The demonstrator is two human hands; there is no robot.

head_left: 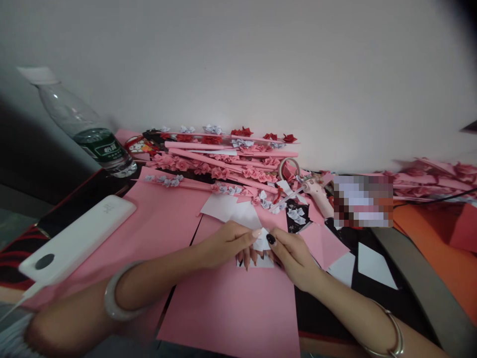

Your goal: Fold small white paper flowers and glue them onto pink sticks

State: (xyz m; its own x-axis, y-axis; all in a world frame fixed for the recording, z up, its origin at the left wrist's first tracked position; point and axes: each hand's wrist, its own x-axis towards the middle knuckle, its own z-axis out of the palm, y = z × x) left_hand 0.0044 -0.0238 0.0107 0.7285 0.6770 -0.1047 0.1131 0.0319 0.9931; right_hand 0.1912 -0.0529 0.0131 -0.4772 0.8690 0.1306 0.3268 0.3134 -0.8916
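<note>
Between both hands, over the pink sheets, is a small piece of white paper [263, 240] that looks folded. My left hand [238, 243] pinches its left side, thumb on top and fingers curled beneath. From the right, my right hand [288, 251] grips the same piece, with a dark-nailed thumb on its edge. More white paper [268, 261] shows just under the fingers; whether it is part of the held piece I cannot tell. A large pink paper sheet [231, 308] lies below the hands, and white paper sheets [231, 209] lie just behind them.
Pink paper sticks with paper flowers [216, 171] are piled along the wall. A glue gun [316, 194] and a tape roll [289, 169] lie at back centre. On the left are a water bottle [89, 127] and a white power bank [78, 238]. Orange paper [436, 243] lies right.
</note>
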